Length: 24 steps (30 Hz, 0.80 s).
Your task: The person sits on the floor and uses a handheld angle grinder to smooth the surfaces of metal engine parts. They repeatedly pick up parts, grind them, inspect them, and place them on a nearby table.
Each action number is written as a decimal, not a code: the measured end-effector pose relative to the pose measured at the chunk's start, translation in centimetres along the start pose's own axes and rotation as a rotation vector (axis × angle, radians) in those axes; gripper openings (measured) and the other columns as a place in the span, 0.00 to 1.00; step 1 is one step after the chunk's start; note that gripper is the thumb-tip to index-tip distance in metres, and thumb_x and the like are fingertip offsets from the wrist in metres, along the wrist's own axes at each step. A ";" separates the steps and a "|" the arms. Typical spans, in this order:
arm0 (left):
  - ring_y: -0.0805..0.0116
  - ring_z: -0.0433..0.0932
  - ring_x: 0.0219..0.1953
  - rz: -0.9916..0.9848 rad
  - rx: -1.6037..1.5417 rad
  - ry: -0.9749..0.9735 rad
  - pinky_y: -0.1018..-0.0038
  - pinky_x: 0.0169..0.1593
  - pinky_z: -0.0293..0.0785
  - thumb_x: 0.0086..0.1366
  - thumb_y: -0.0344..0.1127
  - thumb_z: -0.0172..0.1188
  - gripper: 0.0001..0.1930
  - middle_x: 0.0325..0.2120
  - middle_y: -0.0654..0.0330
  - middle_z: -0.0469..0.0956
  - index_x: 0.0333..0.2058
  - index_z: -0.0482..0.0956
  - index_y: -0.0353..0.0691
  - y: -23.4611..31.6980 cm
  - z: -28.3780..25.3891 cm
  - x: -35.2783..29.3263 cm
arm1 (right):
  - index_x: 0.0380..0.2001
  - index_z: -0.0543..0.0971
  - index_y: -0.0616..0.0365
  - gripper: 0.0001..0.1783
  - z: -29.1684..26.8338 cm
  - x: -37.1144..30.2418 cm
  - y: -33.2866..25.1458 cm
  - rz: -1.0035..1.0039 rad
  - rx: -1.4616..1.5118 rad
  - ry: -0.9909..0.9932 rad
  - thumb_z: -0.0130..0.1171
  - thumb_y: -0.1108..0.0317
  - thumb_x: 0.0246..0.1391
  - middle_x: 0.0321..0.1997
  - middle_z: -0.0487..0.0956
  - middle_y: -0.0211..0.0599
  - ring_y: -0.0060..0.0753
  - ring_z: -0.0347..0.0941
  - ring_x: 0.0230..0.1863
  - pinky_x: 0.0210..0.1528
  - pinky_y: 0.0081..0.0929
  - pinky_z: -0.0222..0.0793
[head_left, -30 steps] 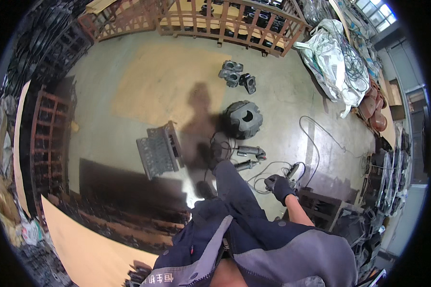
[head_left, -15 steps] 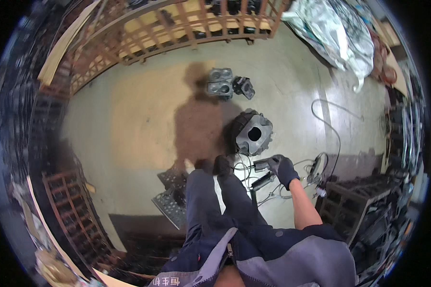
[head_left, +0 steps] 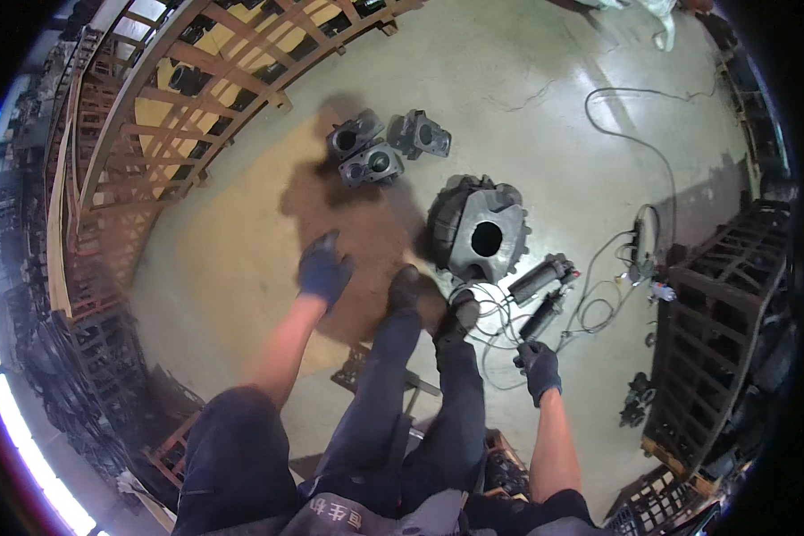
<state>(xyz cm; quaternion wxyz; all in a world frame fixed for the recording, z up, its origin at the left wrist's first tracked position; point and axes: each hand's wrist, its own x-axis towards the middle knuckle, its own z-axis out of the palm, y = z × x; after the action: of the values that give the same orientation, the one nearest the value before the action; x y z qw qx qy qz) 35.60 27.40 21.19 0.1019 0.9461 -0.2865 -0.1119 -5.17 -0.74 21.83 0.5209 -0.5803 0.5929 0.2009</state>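
Observation:
My left hand (head_left: 324, 271), in a dark glove, is raised over the floor with its fingers apart and nothing in it. My gloved right hand (head_left: 539, 368) is closed by the tail end of a dark cylindrical corded power tool (head_left: 541, 317); what lies inside the fingers is hidden. A second, similar power tool (head_left: 536, 281) rests on the floor just beyond it. Left of the tools sits a large dark grey metal casting (head_left: 500, 230) with a round hole and a lumpy rim. Three smaller castings, among them a grey one with a hole (head_left: 424, 136), stand farther off.
Looped cables (head_left: 590, 308) lie around the tools, and one long cable (head_left: 630, 134) runs off to the far right. A rusty metal crate (head_left: 268, 89) curves along the far left. Another rack (head_left: 724, 295) stands at the right. My feet are near the large casting.
My right hand has left the upper power tool and sits lower, by the other tool's end. My left hand has come into view, raised and open. The whole view has turned and shifted.

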 end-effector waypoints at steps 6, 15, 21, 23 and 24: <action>0.40 0.74 0.54 0.029 -0.022 -0.145 0.54 0.58 0.70 0.57 0.43 0.62 0.32 0.53 0.39 0.74 0.60 0.68 0.37 1.4 15.8 16.0 | 0.40 0.80 0.62 0.18 5.3 12.0 12.4 0.064 0.042 0.064 0.58 0.57 0.58 0.28 0.83 0.36 0.27 0.77 0.27 0.28 0.28 0.70; 0.44 0.73 0.56 0.023 0.055 0.056 0.56 0.58 0.68 0.60 0.45 0.58 0.27 0.51 0.39 0.75 0.55 0.74 0.36 -5.9 34.8 25.3 | 0.39 0.81 0.62 0.19 6.9 25.2 24.6 -0.097 0.084 0.516 0.59 0.54 0.61 0.27 0.80 0.36 0.29 0.74 0.29 0.35 0.31 0.69; 0.44 0.83 0.37 0.043 0.282 0.062 0.55 0.42 0.77 0.60 0.44 0.59 0.15 0.31 0.42 0.83 0.36 0.84 0.39 -2.6 31.9 24.2 | 0.39 0.79 0.61 0.18 6.2 30.0 23.0 -0.271 0.094 0.697 0.59 0.55 0.61 0.22 0.76 0.30 0.22 0.69 0.24 0.28 0.26 0.65; 0.43 0.82 0.38 0.103 0.127 0.069 0.56 0.42 0.76 0.61 0.46 0.59 0.17 0.32 0.41 0.82 0.37 0.83 0.36 -1.3 28.7 22.0 | 0.40 0.79 0.61 0.17 5.7 30.9 21.8 -0.297 0.042 0.739 0.60 0.57 0.61 0.23 0.77 0.31 0.23 0.70 0.25 0.29 0.26 0.66; 0.43 0.82 0.38 0.079 0.004 0.013 0.56 0.42 0.76 0.61 0.46 0.59 0.18 0.32 0.40 0.82 0.37 0.83 0.36 -1.8 27.6 21.3 | 0.40 0.79 0.61 0.16 5.5 31.0 21.0 -0.287 0.050 0.751 0.60 0.57 0.60 0.24 0.77 0.31 0.24 0.71 0.25 0.30 0.27 0.66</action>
<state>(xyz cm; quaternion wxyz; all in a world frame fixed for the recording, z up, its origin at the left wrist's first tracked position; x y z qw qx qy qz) 46.35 13.32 -8.88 0.1063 0.9350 -0.3230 -0.1010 -15.20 -5.77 -14.35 0.3047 -0.6776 0.6595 -0.1145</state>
